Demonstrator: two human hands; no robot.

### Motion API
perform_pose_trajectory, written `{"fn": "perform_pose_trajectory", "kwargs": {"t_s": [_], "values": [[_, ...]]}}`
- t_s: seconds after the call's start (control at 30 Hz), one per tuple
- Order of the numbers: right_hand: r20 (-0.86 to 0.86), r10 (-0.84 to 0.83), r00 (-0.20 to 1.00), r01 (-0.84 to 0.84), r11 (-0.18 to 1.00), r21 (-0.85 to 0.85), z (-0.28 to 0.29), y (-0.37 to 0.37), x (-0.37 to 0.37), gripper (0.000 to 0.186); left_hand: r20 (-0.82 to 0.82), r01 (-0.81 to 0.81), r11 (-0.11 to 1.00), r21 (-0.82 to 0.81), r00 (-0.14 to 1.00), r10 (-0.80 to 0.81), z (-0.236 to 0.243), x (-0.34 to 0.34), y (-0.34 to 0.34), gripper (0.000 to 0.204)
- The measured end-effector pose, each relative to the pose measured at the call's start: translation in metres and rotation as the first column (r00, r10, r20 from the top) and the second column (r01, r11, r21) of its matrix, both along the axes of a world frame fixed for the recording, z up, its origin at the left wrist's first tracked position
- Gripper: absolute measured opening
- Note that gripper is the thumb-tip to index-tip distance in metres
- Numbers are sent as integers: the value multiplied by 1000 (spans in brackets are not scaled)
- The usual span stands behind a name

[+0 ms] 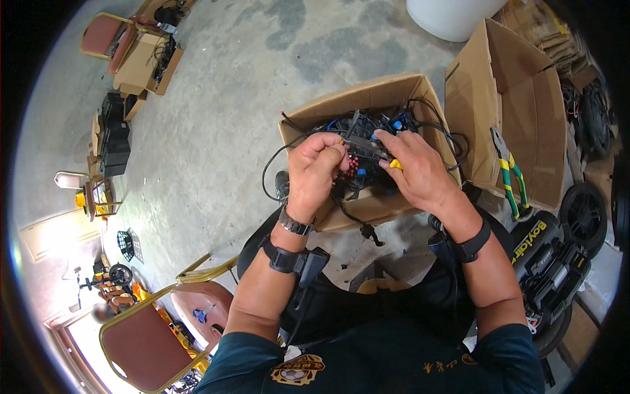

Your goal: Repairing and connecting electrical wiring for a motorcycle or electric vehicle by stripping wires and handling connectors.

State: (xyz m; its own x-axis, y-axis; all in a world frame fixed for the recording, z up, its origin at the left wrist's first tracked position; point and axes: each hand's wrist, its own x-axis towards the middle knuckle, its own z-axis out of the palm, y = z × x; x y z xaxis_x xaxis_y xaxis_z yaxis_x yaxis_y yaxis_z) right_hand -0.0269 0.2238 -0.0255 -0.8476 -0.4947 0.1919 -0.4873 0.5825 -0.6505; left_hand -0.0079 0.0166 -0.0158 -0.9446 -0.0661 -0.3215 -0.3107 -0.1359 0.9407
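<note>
Above an open cardboard box (357, 87), my two hands meet at a dark, flat, rectangular part (364, 146) with wires at its end. My left hand (314, 169) is closed in a pinch at the part's left end; a bit of orange shows at its fingertips, but what it pinches is too small to name. My right hand (420, 169) is closed on the part's right end, and a small yellow piece (395, 164) shows by its thumb. Below lie tangled black cables, blue connectors (361, 173) and a cluster of red-tipped pieces (354, 165).
A second open cardboard box (476, 98) stands at the right, with green-and-yellow pliers (508, 174) by its near side. Further right are a black machine (551, 259) and a wheel (583, 213). Chairs (147, 341) stand at lower left; a white bucket (449, 16) is at the far side.
</note>
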Motion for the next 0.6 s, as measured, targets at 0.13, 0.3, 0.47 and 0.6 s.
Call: {"fn": "perform_pose_trajectory", "kwargs": {"t_s": [0.13, 0.3, 0.47, 0.6], "values": [[-59, -3, 998, 5, 999, 42, 2, -1, -1, 50, -81, -11, 1000, 7, 997, 11, -3, 4, 4, 11], [-162, 8, 987, 7, 996, 93, 4, -3, -2, 55, -135, -7, 998, -57, 991, -1, 2, 4, 7, 14], [-129, 24, 991, -10, 994, 111, 3, -8, 3, 53, -40, -35, 987, -159, 999, 29, 10, 3, 4, 13], [-46, 30, 998, -24, 991, 134, -1, -11, 7, 51, -85, -81, 981, -177, 994, 67, 2, 3, 7, 11]]}}
